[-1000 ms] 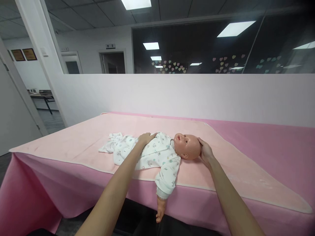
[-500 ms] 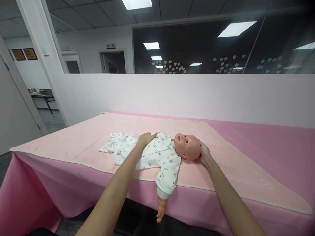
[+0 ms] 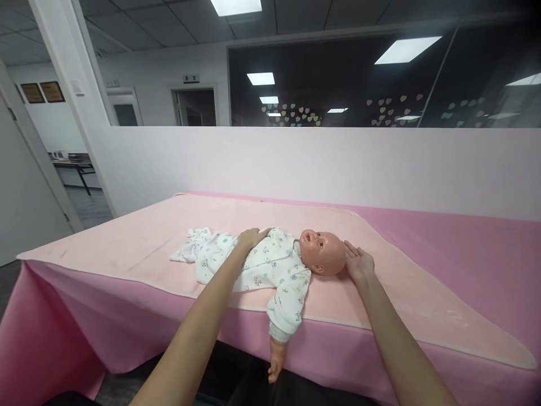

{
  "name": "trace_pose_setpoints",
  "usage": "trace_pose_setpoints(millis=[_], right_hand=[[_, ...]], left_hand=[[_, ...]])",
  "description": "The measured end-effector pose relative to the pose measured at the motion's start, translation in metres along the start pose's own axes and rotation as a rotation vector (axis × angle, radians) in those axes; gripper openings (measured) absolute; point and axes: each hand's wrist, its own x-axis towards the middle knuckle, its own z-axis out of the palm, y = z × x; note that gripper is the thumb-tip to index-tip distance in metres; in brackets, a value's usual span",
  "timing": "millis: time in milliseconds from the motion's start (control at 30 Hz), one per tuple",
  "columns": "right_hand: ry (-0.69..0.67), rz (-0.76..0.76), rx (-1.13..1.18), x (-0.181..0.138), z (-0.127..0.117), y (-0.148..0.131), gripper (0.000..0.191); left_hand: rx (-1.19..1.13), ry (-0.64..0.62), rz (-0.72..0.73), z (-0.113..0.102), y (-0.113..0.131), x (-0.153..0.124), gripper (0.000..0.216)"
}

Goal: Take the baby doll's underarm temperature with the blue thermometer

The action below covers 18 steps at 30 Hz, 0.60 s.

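**Right hand slips off the doll's head**

Since the earlier frames, only the right hand [image 3: 359,263] has moved: it was cupped against the back of the baby doll's head [image 3: 324,252] and now lies just beside the crown, palm up, fingers loosely spread and holding nothing — whether a fingertip grazes the head I cannot tell. Nothing else has shifted; the left hand [image 3: 250,237] rests flat on the doll's chest as before, fingers close together on the printed white romper [image 3: 257,262].

The baby doll [image 3: 274,265] lies on its back on the pale pink blanket [image 3: 139,245], near the front edge of the surface, head toward the right. One sleeved arm hangs over the edge, its bare hand [image 3: 275,366] dangling in front of the darker pink tablecloth [image 3: 465,248].

As a judgement: laying the doll down looks done, with the head set on the blanket and its support withdrawn. Left undone are the trailing arm and the rumpled romper legs — neither is tidied.
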Motion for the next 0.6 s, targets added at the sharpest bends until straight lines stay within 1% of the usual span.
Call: trace_pose_setpoints(millis=[33,100,167,267,367,533,600], right_hand=[[0.019,-0.018,0.012,0.0,0.0,-0.001,0.042],[0.007,-0.033,-0.034,-0.005,0.004,0.001,0.041],[-0.061,-0.02,-0.159,-0.014,0.013,0.005,0.036],[-0.205,0.102,-0.319,-0.028,0.025,0.012,0.037],[-0.25,0.183,-0.339,-0.037,0.031,0.013,0.039],[-0.298,0.126,-0.347,-0.041,0.029,0.011,0.038],[-0.309,0.146,-0.338,-0.041,0.027,0.011,0.038]], left_hand=[[-0.001,0.001,0.0,0.0,0.0,0.0,0.084],[-0.005,0.002,0.001,0.0,0.0,0.0,0.082],[-0.006,0.003,0.004,0.0,0.0,0.0,0.081],[-0.005,0.005,0.008,-0.001,0.0,-0.001,0.081],[-0.004,0.002,0.013,-0.001,0.001,-0.003,0.081],[0.002,-0.005,0.02,-0.003,0.001,-0.004,0.082],[0.003,-0.005,0.021,-0.003,0.001,-0.004,0.082]])
